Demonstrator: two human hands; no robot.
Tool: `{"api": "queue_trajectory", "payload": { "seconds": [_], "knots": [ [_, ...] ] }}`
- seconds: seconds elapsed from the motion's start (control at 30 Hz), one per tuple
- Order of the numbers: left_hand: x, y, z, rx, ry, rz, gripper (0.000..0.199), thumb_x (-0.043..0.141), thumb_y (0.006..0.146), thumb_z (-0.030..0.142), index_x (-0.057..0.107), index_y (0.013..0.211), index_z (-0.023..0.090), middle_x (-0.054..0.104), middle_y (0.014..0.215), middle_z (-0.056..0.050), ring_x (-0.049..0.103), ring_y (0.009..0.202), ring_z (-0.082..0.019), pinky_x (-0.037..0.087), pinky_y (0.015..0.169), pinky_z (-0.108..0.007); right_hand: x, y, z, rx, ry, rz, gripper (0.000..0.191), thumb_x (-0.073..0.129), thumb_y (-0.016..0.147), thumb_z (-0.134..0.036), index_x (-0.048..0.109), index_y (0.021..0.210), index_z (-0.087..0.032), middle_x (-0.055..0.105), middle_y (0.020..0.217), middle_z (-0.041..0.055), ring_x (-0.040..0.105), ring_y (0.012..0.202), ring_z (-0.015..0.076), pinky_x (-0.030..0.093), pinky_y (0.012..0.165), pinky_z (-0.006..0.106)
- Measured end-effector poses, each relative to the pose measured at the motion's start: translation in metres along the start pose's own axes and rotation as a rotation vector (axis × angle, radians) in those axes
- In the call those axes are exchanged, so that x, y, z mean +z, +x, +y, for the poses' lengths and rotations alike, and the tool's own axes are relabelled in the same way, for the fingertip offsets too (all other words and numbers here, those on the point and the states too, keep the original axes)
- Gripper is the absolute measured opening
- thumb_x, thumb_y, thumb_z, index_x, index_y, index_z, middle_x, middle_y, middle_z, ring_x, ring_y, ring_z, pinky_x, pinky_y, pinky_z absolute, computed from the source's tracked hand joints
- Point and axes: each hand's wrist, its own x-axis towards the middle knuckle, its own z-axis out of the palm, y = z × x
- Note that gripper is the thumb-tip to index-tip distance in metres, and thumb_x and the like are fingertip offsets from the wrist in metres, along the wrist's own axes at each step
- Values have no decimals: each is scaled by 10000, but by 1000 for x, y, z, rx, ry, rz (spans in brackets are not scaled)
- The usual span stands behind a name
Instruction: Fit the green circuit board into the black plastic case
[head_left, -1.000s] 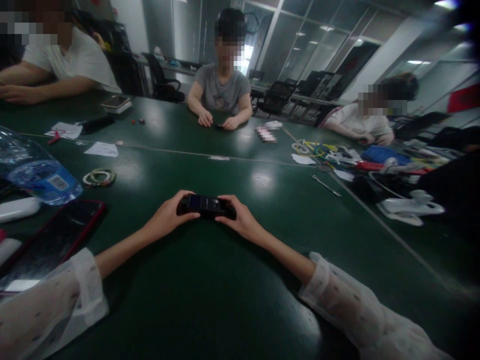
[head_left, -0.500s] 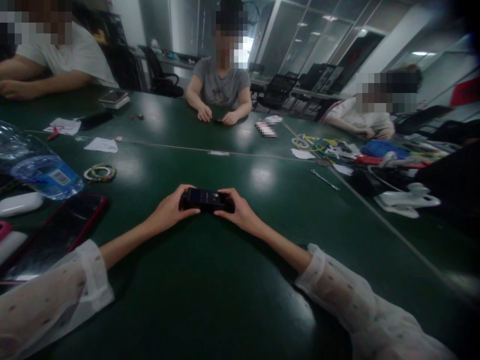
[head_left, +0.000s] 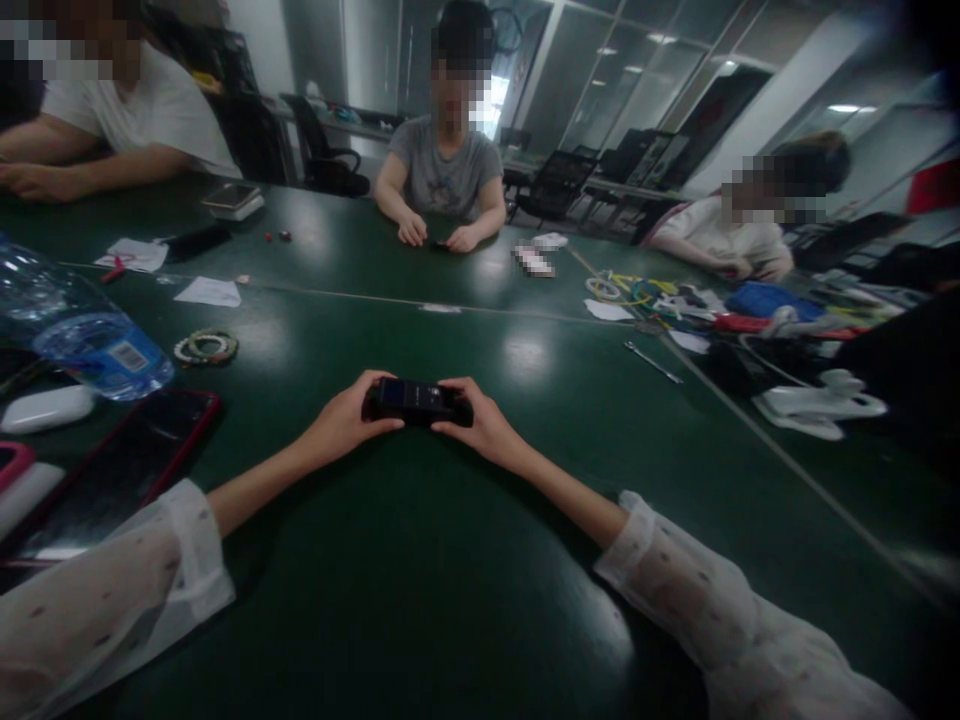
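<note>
Head view: both hands are gripping a black handheld device [head_left: 417,398] by its opposite ends.
The left hand [head_left: 339,424] is closing its fingers on the left end and the right hand [head_left: 491,430] on the right, while the screen is facing up; whether the device is touching the tabletop [head_left: 450,560] is unclear. It is sitting well short of the far edge, with beaded bracelets [head_left: 225,352] and a red-edged phone [head_left: 163,425] lying toward the left edge. Holding seems the step in hand; any shift would be calling for both hands moving together.
</note>
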Motion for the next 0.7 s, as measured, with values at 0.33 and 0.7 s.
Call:
{"api": "queue_trajectory", "payload": {
  "seconds": [0.33,0.7],
  "knots": [
    [-2,-2,5,-10,-6,-21,591,698,779,379,416,1286,263,553,1272,-86,564,1150,-284,492,915,-480,0,-1,1,-2,11,-2,542,719,782,-263,435,1243,-244,578,1193,74,590,1102,228,489,960,474],
    [-1,-1,4,0,21,-4,627,706,767,372,414,1309,250,563,1285,-101,567,1160,-285,475,938,-487,0,-1,0,-12,66,11,525,720,778,-226,449,1228,-235,581,1199,70,582,1145,223,479,998,467]
  ]
}}
